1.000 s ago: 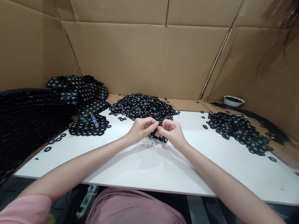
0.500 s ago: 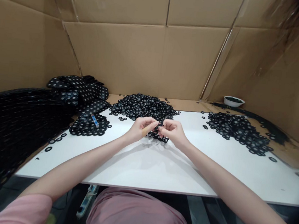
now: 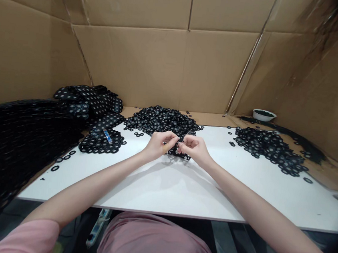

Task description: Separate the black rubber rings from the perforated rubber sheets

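My left hand and my right hand meet over the middle of the white board, thumbs and fingers pinched close together. Between and below them hangs a small piece of linked black rings. My fingertips are closed on its upper part, and the exact ring each one pinches is hidden. Just behind my hands rises a heap of loose black rings. To the left lies a folded sheet of joined black rings, with a small blue-and-white item on top.
A second heap of black rings spreads on the right of the white board. A white bowl with dark contents stands at the back right. A large black mass fills the left side. Cardboard walls enclose the back and sides.
My hands stay in nearly the same place, with the fingertips shifted slightly. The ring piece is still between them, and the heaps look unchanged.
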{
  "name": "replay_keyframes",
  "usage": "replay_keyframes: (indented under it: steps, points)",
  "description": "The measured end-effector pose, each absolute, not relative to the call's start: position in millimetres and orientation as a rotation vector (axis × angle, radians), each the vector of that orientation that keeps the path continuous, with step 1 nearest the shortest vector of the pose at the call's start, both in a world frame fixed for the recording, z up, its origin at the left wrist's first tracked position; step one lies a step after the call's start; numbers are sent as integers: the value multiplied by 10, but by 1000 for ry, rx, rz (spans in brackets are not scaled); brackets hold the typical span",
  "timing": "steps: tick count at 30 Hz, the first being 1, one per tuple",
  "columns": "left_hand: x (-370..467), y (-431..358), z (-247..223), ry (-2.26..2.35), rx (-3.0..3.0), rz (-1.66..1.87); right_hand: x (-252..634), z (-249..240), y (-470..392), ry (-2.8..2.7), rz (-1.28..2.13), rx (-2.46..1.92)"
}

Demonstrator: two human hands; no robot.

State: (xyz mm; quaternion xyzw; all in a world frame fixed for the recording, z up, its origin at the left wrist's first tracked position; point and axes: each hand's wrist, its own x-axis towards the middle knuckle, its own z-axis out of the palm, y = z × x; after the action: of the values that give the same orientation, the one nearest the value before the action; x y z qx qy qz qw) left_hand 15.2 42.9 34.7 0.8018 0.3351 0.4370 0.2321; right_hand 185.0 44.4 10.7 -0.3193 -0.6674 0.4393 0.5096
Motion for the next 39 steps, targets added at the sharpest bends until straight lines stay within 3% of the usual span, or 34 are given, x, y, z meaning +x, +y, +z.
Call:
replay_keyframes:
  steps: [8, 15, 20, 33, 39]
  points:
    - [125, 605, 326, 859, 1520, 1293, 1871, 137, 428, -1674, 1026, -753]
    - [124, 681, 328, 824, 1377, 1322, 1892, 146, 428, -1677, 1007, -745]
    - [-107, 832, 387, 856, 1169, 1563, 1890, 135, 392, -1735, 1022, -771]
    - [-207, 1468, 215, 1171, 2081, 1415, 1869, 14, 494, -1770, 772, -790]
    - [-152, 1214, 303, 1076, 2202, 1249, 1887, 41, 456, -1853, 670, -754]
